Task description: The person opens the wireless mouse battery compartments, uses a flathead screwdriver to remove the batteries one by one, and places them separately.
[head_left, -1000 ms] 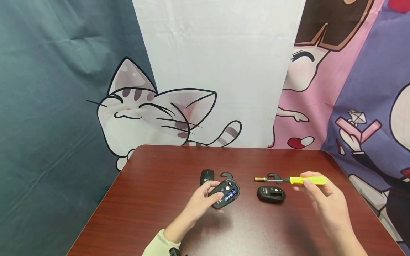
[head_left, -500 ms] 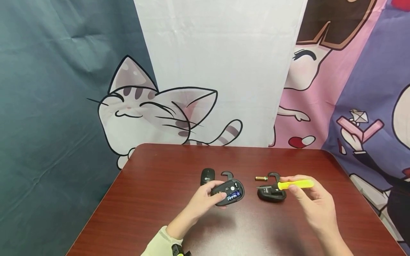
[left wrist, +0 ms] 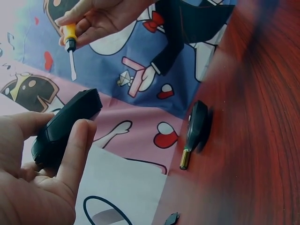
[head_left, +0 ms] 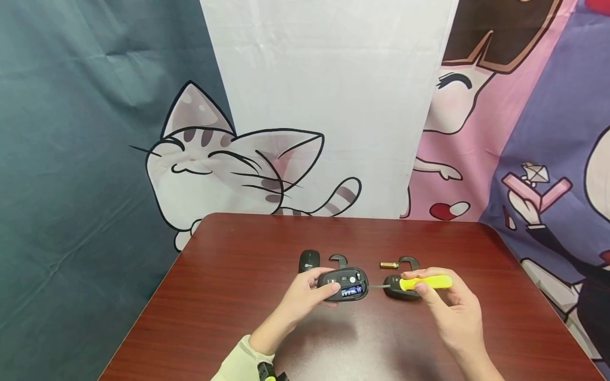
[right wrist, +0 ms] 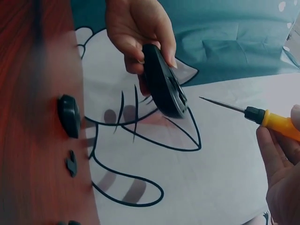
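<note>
My left hand (head_left: 297, 301) grips a black computer mouse (head_left: 337, 278) above the table, its underside turned up and its battery bay uncovered. A blue battery (head_left: 351, 291) lies in that bay. Between the fingers and thumb of my right hand (head_left: 455, 317) is a screwdriver (head_left: 431, 282) with a yellow handle, its shaft pointing left. In the head view its tip comes right up to the right end of the held mouse. The right wrist view shows a small gap between the screwdriver tip (right wrist: 202, 98) and the mouse (right wrist: 161, 86).
Behind the screwdriver a second mouse (head_left: 399, 295) lies underside up on the table (head_left: 229, 296). Near it are a gold battery (head_left: 388, 265) and a black hooked cover (head_left: 409, 260). A third mouse (head_left: 310, 259) and another cover (head_left: 339, 259) lie behind my left hand.
My right hand has moved left with the screwdriver, bringing its tip from near the gold battery to the held mouse. My left hand has turned the mouse more level and shifted slightly right.
</note>
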The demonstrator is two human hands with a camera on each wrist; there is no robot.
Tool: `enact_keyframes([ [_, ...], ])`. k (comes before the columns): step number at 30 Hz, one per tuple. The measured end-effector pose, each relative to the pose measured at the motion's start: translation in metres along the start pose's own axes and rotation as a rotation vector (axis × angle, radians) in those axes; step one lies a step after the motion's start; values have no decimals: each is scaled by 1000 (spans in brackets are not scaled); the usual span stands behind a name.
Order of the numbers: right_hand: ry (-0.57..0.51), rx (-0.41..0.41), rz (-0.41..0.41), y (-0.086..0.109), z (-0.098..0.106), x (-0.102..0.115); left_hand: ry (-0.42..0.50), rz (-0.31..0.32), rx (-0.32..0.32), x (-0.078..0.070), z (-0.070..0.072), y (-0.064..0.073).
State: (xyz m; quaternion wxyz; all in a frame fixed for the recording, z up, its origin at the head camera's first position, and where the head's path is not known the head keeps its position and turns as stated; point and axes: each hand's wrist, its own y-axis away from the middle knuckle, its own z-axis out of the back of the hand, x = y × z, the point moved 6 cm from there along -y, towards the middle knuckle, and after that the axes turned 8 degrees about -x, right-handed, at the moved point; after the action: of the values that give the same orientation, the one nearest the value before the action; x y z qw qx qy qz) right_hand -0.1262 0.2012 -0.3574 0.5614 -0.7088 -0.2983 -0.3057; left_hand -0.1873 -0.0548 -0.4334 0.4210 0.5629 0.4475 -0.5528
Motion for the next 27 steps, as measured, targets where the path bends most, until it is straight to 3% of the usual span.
enact_keyframes([
  [6,48,-16,41,5,-6,-3,-7,-8,2,-1,-2,-1],
  [13,372,-91,100,11,-9,-4,-4,2,10,-1,-5,-1],
  [18,422,-110,142,14,-11,-4,3,1,15,-3,-7,-1],
  [20,417,-97,189,16,-13,-2,13,-1,12,-3,-7,-2],
  [27,427,-76,485,21,-28,8,-14,-31,-17,-6,-9,-2],
])
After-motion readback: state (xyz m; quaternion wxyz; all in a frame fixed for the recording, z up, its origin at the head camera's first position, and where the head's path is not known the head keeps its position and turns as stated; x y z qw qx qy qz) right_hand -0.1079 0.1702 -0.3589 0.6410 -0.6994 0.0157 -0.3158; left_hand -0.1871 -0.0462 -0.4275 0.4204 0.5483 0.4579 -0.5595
